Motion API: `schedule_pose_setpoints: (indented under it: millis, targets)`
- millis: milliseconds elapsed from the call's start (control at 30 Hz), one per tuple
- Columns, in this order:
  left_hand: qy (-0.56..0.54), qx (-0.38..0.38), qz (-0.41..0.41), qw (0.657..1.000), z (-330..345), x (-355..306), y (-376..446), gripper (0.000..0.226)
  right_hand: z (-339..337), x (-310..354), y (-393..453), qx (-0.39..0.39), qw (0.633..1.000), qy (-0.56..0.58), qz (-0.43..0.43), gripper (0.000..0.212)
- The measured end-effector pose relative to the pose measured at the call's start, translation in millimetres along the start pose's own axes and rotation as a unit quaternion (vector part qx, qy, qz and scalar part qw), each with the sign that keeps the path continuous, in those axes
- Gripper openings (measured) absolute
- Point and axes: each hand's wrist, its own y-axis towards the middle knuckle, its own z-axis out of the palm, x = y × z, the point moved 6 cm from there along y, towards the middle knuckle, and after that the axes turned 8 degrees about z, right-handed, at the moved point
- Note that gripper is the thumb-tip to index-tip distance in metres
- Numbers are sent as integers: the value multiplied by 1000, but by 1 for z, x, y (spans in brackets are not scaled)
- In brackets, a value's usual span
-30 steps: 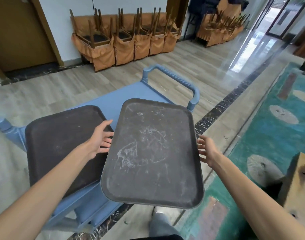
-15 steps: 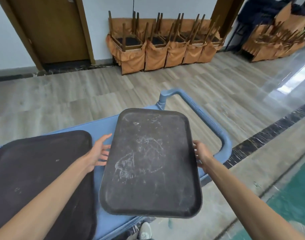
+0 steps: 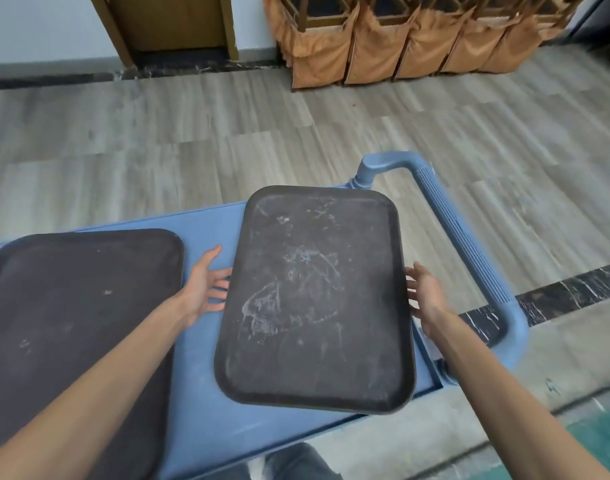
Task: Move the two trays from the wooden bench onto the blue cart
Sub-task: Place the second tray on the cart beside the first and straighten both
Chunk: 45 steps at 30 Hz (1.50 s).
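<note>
A scuffed dark tray (image 3: 314, 296) with white scratch marks hangs over the right half of the blue cart (image 3: 206, 375), held by both long edges. My left hand (image 3: 206, 285) grips its left rim with fingers tucked under. Its right rim is held by my right hand (image 3: 423, 292). The tray's near edge sticks out slightly past the cart's front rim. A second dark tray (image 3: 74, 313) lies flat on the cart's left half, partly hidden under my left forearm.
The cart's blue handle (image 3: 463, 244) loops around the right end, close to my right hand. Chairs with orange covers (image 3: 372, 50) are stacked against the far wall beside a wooden door (image 3: 171, 22). Grey wood floor lies beyond the cart.
The scuffed tray has moved left and forward, from beside the cart to over its right half and lower. My view has swung left, away from the bench and green carpet.
</note>
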Motion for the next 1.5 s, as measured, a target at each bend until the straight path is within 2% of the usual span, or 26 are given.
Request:
schedule_pose_setpoints:
  millis: [267,400,467,533,600,667,767,867,933,1100,1267,1400,1500]
  targets:
    - [-49,14,13,999,-4,7,-7,65,1,2,5,-31,998,-38,-32,38]
    - [-30,7,40,999,-16,3,-23,59,8,15,-18,-159,967,-143,-141,37]
    - [-2,4,76,997,-26,-2,-34,51,23,16,-38,-191,943,-196,-188,39]
    - [25,10,111,993,-38,-5,-48,53,48,14,-53,-170,937,-215,-217,40]
    - [57,15,146,988,-55,-6,-66,65,82,9,-69,-131,931,-239,-244,39]
    - [94,32,184,978,-74,-1,-86,64,120,2,-88,-101,917,-274,-271,38]
    - [212,36,245,946,-114,21,-117,52,177,-12,-123,-76,892,-313,-317,33]
    - [389,7,304,869,-153,50,-152,55,228,-28,-159,-52,876,-321,-356,29]
    - [444,4,331,833,-171,71,-178,55,259,-42,-177,-21,868,-329,-372,29]
    - [500,20,347,793,-196,125,-232,46,315,-88,-197,38,860,-369,-351,36]
    - [553,63,343,757,-195,172,-256,37,339,-125,-193,49,867,-419,-264,55]
    - [585,42,352,729,-192,180,-260,28,343,-138,-191,46,878,-417,-231,42]
    - [615,20,376,693,-188,177,-264,19,344,-138,-189,57,892,-391,-219,35]
